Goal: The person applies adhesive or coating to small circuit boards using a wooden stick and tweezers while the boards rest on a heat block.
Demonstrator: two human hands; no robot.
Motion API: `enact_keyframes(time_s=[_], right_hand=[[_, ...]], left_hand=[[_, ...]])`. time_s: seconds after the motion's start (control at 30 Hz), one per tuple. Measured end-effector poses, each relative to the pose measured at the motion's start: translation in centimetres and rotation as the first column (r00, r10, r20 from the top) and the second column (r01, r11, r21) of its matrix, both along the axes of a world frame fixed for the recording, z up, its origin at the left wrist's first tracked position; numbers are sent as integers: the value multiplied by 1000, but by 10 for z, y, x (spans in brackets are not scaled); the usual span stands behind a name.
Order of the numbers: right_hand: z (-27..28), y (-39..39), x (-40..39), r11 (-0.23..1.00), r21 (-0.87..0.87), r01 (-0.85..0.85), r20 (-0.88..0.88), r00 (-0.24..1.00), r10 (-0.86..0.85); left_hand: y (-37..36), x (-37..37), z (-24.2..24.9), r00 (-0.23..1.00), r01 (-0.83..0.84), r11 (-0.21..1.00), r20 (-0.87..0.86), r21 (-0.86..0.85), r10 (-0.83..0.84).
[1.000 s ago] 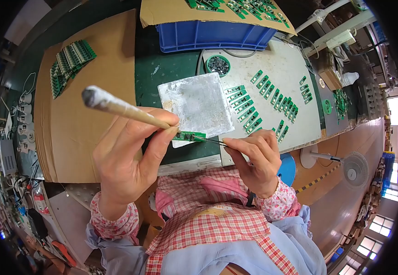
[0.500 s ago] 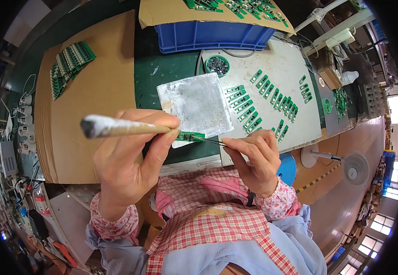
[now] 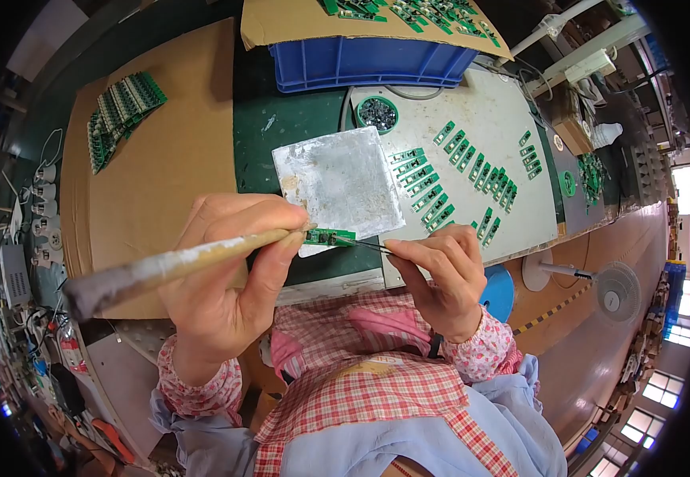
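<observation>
My left hand (image 3: 230,274) is closed around a wooden stick (image 3: 178,264) with a dark, whitish-smeared butt end that points toward the camera at the left. The stick's thin end comes down at the left end of a small green circuit board (image 3: 330,237). My right hand (image 3: 444,278) pinches a pair of tweezers (image 3: 370,245), whose slim points reach the same board from the right. This board overlaps the front edge of a square, scuffed metal plate (image 3: 337,179).
Rows of small circuit boards (image 3: 460,151) lie on the pale sheet at right, near a round green dish (image 3: 377,114) of small dark parts. Stacked boards (image 3: 122,115) rest on cardboard (image 3: 174,183) at left. A blue crate (image 3: 369,63) stands behind, under board-laden cardboard.
The butt end of the stick has swung left and down, toward the camera. My right hand, the tweezers and the circuit board stay nearly where they were.
</observation>
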State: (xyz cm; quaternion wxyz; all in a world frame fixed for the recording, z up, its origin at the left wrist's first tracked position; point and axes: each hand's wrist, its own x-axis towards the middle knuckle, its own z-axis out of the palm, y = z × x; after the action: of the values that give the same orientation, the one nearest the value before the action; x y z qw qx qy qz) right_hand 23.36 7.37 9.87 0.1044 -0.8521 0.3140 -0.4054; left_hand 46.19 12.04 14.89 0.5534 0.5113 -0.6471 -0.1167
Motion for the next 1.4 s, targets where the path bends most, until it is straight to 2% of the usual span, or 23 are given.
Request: enact_keyframes(time_s=[0.23,1.4], right_hand=[[0,0,0,1000,0,-1,2,1000,1],[0,1,0,1000,9,4,-7,1000,-4]], left_hand=[[-6,0,2,995,62,998,83,-27,-59],[-9,-6,0,994,64,998,83,5,-64]])
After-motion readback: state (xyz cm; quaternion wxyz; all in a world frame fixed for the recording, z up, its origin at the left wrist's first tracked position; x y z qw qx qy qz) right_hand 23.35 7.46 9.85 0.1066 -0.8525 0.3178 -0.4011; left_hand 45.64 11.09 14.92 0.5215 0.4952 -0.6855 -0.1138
